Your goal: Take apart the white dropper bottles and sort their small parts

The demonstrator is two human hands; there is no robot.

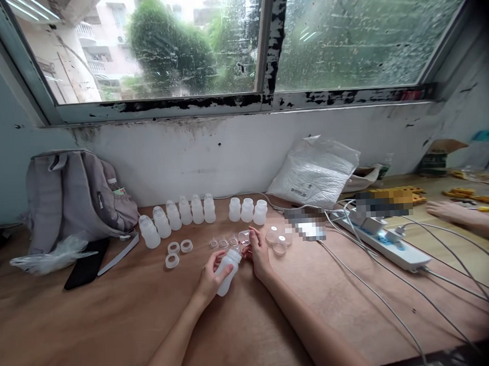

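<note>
In my left hand (pixel 217 274) is a translucent white baby bottle (pixel 228 276), tilted with its top up and to the right. My right hand (pixel 258 252) is beside the bottle's top, its fingers curled at a clear dome cap (pixel 244 237); the exact grip is partly hidden. Just beyond my hands, several clear nipples (pixel 223 242) stand in a row. To the right lie clear dome caps (pixel 278 249), and to the left are three white collar rings (pixel 172 260).
Several topped bottles (pixel 173 215) stand in a curved row behind, with three open bottles (pixel 247 210) beside them. A grey backpack (pixel 70 192), black phone-like slab (pixel 86 265), plastic mailer (pixel 315 171) and power strip (pixel 399 251) with cables surround the area. Another person's hand (pixel 446 212) is far right.
</note>
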